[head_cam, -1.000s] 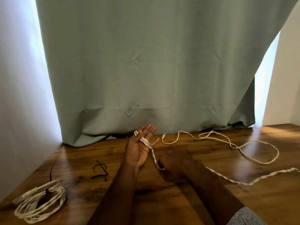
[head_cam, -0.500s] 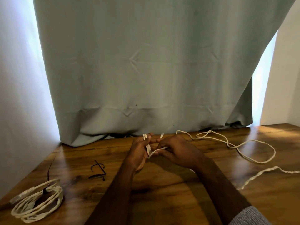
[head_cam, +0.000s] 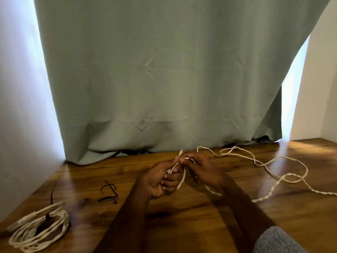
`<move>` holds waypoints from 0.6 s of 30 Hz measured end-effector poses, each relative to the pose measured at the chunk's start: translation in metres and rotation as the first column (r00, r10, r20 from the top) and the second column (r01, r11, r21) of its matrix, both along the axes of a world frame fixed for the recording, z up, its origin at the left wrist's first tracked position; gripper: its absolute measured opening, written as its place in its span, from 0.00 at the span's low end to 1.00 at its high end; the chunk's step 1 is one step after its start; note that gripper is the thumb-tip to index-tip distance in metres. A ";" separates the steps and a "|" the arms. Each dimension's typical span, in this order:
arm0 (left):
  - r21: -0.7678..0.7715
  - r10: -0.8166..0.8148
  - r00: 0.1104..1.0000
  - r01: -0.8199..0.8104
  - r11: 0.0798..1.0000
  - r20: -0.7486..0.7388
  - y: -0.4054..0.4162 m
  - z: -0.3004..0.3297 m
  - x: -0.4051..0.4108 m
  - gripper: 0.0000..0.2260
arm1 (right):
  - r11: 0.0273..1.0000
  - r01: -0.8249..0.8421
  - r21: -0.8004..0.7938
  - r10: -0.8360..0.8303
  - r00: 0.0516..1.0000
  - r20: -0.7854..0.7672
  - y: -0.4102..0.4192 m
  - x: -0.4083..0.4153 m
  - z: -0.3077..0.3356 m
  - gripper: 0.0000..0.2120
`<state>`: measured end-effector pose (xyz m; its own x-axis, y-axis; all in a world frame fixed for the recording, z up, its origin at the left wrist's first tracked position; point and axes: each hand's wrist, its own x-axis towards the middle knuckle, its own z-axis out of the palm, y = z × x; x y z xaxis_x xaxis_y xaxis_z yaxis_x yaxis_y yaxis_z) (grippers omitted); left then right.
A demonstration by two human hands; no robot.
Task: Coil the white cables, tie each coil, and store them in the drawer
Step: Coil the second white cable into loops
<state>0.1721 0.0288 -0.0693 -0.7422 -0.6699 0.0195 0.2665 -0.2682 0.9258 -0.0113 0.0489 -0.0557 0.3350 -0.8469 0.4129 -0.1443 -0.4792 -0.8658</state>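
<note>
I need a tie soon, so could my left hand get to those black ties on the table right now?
Probably yes: the black ties lie in the open just left of the left hand, nothing between, but it must first release the white cable.

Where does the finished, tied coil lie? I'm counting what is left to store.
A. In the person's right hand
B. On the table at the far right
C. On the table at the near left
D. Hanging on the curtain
C: the tied coil rests on the table at its near left edge, apart from both hands.
</note>
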 end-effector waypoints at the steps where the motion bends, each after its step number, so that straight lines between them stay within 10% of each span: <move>1: 0.003 0.037 0.999 -0.037 0.999 -0.036 0.000 0.000 0.000 0.18 | 0.996 -0.024 0.080 0.022 0.999 0.037 0.000 0.001 -0.001 0.14; 8: 0.025 0.339 0.940 -0.339 0.941 -0.032 0.000 -0.006 -0.012 0.20 | 0.983 0.160 0.093 -0.164 0.986 0.038 -0.008 0.017 -0.002 0.15; 18: 0.159 -0.034 0.905 0.111 0.981 -0.424 -0.011 -0.003 -0.011 0.17 | 0.972 0.181 0.153 -0.209 0.959 0.191 -0.009 0.014 -0.003 0.14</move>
